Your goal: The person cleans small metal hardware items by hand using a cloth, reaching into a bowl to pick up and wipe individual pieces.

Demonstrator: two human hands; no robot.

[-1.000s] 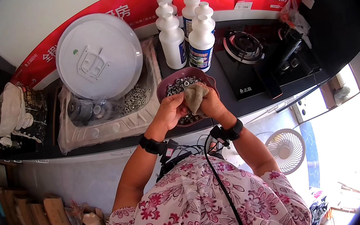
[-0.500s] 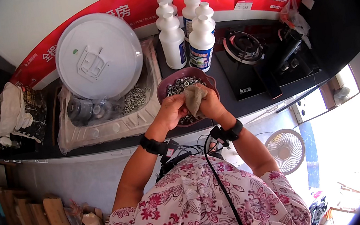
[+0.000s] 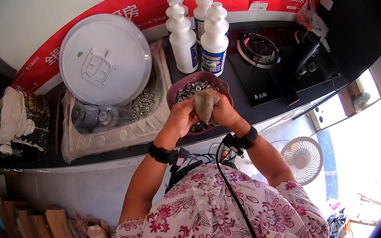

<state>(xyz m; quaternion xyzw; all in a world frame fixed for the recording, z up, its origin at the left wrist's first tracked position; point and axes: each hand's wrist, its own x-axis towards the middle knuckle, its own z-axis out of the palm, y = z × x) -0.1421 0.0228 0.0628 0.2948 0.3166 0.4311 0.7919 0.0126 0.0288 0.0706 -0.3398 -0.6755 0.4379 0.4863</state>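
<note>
Both of my hands meet above a dark red plastic basin [image 3: 225, 85] that holds many small metal nuts [image 3: 196, 88]. A greyish-brown cloth [image 3: 205, 106] is bunched between them. My right hand [image 3: 222, 110] is closed on the cloth, fingers wrapped in it. At the cloth's left side, my left hand [image 3: 184, 115] pinches with its fingertips; whether a nut sits inside the pinch is hidden. More metal nuts [image 3: 144, 105] lie in a heap in the plastic-wrapped sink [image 3: 107, 146] left of the basin.
Several white bottles [image 3: 184, 47] stand behind the basin. A round white lid [image 3: 103, 58] leans over the sink. To the right sits a black gas stove [image 3: 256, 86] with a dark phone-like slab [image 3: 285, 88]. A fan [image 3: 303, 160] stands on the floor.
The cloth has turned slightly between my fingers. Both hands stay in nearly the same place over the basin.
</note>
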